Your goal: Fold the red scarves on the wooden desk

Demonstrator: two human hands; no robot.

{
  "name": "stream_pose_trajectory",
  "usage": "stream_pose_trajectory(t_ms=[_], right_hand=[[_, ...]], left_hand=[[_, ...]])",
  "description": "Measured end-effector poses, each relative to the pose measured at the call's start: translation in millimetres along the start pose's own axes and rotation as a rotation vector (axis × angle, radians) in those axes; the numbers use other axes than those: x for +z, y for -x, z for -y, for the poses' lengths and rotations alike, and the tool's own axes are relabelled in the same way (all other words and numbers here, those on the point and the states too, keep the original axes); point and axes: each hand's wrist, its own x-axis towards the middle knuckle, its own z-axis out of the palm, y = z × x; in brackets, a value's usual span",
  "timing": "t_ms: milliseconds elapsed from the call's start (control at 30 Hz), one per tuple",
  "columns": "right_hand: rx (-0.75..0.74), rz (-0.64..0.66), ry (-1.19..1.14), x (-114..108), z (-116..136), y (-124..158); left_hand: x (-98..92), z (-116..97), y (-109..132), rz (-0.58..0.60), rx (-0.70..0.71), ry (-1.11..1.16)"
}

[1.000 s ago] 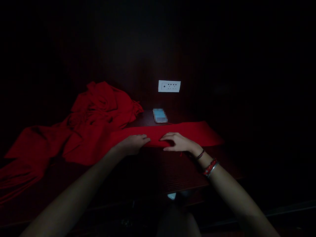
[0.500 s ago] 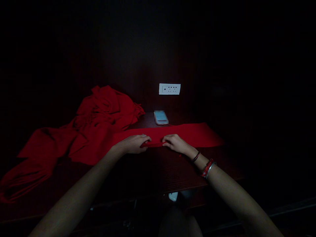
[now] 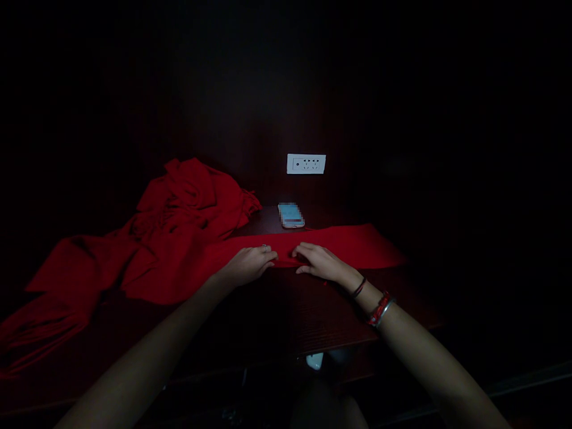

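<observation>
A long red cloth [image 3: 357,245] lies folded flat across a dark wooden table [image 3: 313,316] and bunches into a heap at the left [image 3: 187,202]. My left hand [image 3: 250,263] and my right hand [image 3: 318,262] sit side by side on the near edge of the flat strip. Both have their fingers curled onto the cloth's edge, pinching it. Only a small gap separates the two hands. My right wrist wears red and silver bracelets [image 3: 379,307].
A phone [image 3: 291,215] lies on the table behind the cloth. A white wall socket [image 3: 306,164] is on the dark panel above it. More red cloth trails off to the far left [image 3: 44,310]. The surroundings are very dark.
My right hand has slid left along the cloth's edge and curled its fingers down. The two hands now sit closer together. The view has shifted slightly.
</observation>
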Motion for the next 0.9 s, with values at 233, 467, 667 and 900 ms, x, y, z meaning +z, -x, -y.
stream_pose_trajectory(t_ms=[233, 467, 667, 900], right_hand=[[-0.005, -0.007, 0.062, 7, -5, -2], [-0.027, -0.014, 0.096, 6, -8, 0], [-0.094, -0.09, 0.167, 6, -3, -2], [-0.084, -0.047, 0.229, 10, -2, -3]], left_hand=[[-0.5, -17, -5, -0.059, -0.005, 0.024], [11.0, -21, -14, -0.118, 0.013, 0.03], [10.6, -20, -13, -0.138, 0.021, -0.032], [11.5, -21, -14, -0.151, -0.002, -0.092]])
